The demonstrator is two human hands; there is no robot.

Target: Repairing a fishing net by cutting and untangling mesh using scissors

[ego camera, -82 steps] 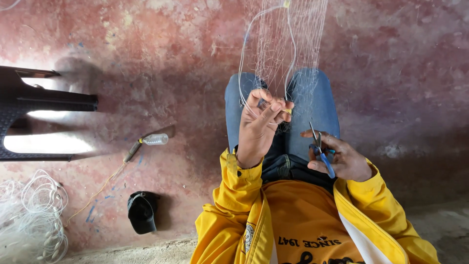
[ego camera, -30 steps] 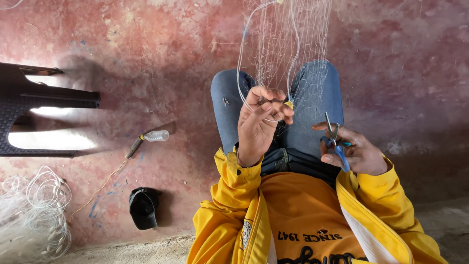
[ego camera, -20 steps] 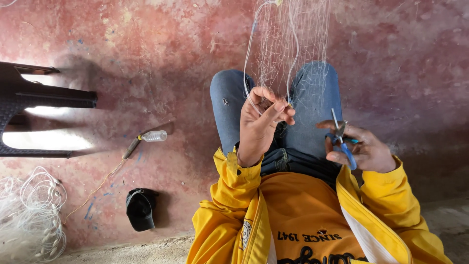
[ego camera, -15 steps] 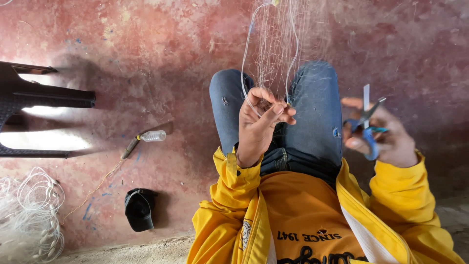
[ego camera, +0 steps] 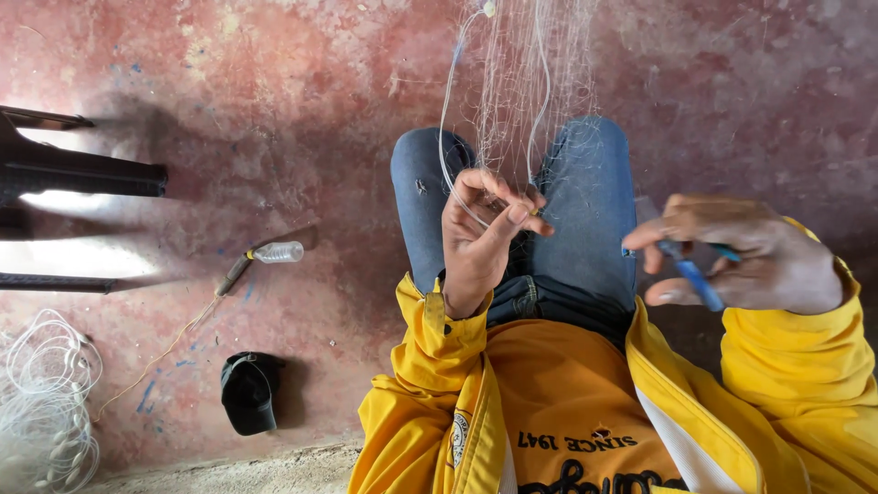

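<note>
A fine white fishing net hangs down over my blue-jeaned knees. My left hand pinches strands and a thicker white line of the net between thumb and fingers above my lap. My right hand is out to the right of my right knee, closed around blue-handled scissors; the blades are blurred and mostly hidden by the fingers. Both arms wear yellow jacket sleeves.
The floor is worn red concrete. A small clear plastic bottle and a stick lie left of my legs. A black cap sits lower left. A pile of white line lies at the far left, below dark furniture legs.
My right hand with the scissors has swung out from my lap to the right, lifted, then turned down. My left hand has kept its pinch on the net in the same place.
</note>
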